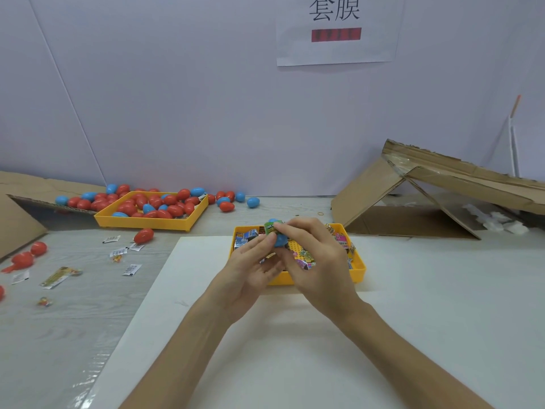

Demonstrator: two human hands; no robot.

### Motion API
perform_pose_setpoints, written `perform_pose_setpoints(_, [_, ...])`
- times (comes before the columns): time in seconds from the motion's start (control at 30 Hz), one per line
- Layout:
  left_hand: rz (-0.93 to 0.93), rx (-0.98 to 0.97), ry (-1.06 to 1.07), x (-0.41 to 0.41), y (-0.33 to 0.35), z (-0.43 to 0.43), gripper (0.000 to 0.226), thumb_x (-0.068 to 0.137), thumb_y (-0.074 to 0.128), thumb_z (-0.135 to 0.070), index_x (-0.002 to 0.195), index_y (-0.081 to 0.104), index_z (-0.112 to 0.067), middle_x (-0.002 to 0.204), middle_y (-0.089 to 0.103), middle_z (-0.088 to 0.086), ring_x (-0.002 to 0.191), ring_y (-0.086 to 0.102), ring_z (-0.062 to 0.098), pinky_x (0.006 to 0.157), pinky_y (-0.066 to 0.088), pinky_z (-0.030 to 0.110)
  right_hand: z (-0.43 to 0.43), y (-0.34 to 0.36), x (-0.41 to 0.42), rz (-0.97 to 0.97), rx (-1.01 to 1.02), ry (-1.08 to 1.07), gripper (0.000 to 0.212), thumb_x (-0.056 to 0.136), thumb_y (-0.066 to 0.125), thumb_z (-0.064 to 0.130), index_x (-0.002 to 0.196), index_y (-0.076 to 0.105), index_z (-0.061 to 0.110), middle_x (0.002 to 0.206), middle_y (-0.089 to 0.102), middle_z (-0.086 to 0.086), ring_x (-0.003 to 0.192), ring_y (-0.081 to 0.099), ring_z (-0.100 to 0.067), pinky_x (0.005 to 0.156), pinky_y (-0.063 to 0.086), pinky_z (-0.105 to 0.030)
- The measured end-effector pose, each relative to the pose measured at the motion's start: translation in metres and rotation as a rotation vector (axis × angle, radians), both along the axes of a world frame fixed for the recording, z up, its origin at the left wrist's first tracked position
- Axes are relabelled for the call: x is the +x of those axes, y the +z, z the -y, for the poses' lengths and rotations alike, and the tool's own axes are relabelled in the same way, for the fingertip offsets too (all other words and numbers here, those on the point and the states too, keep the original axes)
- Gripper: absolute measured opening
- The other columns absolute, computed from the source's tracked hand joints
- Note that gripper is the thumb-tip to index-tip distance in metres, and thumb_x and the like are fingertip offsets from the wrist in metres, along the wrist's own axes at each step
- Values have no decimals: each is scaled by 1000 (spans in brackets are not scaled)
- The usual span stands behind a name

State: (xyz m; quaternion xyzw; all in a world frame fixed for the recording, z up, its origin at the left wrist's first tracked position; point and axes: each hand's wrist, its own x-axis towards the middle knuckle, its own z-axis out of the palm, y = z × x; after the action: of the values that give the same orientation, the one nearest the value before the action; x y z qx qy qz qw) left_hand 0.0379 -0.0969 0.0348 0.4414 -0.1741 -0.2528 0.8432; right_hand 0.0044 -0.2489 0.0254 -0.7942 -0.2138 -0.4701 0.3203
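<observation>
Two hands meet just above the far end of the small yellow plastic tray (358, 270), which holds loose printed wrappers. The left hand (253, 261) grips the blue plastic egg (280, 241) from below, fingers curled round its lower half, leaving the top exposed. The right hand (312, 255) pinches a green printed film sleeve (271, 228) at the egg's upper end, apparently to draw it down over the shell. Working over that tray puts more sleeves within easy reach. Left of and beyond it, a larger yellow tray (147, 224) holds red and blue eggs (156, 202), probably awaiting sleeves.
</observation>
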Motion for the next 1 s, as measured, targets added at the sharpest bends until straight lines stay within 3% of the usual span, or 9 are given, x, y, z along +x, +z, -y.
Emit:
perform_pose_setpoints(0.13, [7, 30, 10, 0, 0, 0, 55, 71, 90, -40, 117, 76, -14, 121, 67, 11, 118, 65, 19, 107, 49, 37, 0, 1, 0, -2, -11, 8, 39, 87, 74, 0, 125, 69, 8, 112, 63, -6, 108, 58, -8, 94, 46, -13])
perform_pose_setpoints(0.27, [-90, -30, 10, -2, 3, 0, 41, 84, 79, -37, 117, 75, -13, 127, 69, 14, 123, 64, 23, 93, 57, 30, 1, 1, 1, 10, 60, 25, 40, 87, 73, -2, 125, 69, 10, 112, 65, -4, 107, 62, -9, 93, 47, -14])
perform_pose_setpoints(0.43, [-130, -59, -10, -1, 1, -1, 33, 90, 69, -33, 114, 77, -12, 124, 71, 13, 122, 65, 23, 89, 57, 28, 2, 0, 1, 41, 84, 24, 39, 83, 78, -2, 120, 72, 7, 111, 70, -5, 106, 67, -13, 93, 51, -18])
perform_pose_setpoints(0.53, [-129, -63, -19, 1, 0, 0, 35, 81, 78, -34, 108, 79, -13, 116, 74, 11, 116, 68, 21, 88, 58, 28, 1, 0, 0, 64, 107, 47, 34, 85, 76, 2, 118, 73, 4, 112, 72, -6, 107, 67, -11, 94, 51, -18])
perform_pose_setpoints(0.7, [-77, -55, -43, 3, -1, -1, 59, 58, 98, -39, 107, 80, -13, 113, 74, 11, 113, 70, 19, 87, 58, 27, -1, 1, -2, 102, 131, 69, 28, 87, 72, 8, 114, 74, 1, 113, 73, -8, 106, 68, -13, 93, 54, -22])
perform_pose_setpoints(0.9, [-88, -65, -37, 0, 1, -1, 57, 57, 98, -35, 105, 80, -10, 111, 74, 13, 110, 71, 21, 85, 58, 27, 0, -2, 1, 138, 155, 28, 27, 82, 78, 6, 108, 76, 1, 112, 73, -5, 105, 69, -10, 93, 54, -20])
perform_pose_setpoints(1.0, [-105, -63, -6, -1, 2, 0, 43, 69, 89, -32, 105, 80, -10, 117, 73, 14, 113, 70, 22, 86, 58, 28, 1, -3, 2, 99, 151, 22, 31, 82, 81, 8, 112, 75, 5, 111, 75, -2, 103, 70, -9, 89, 58, -27])
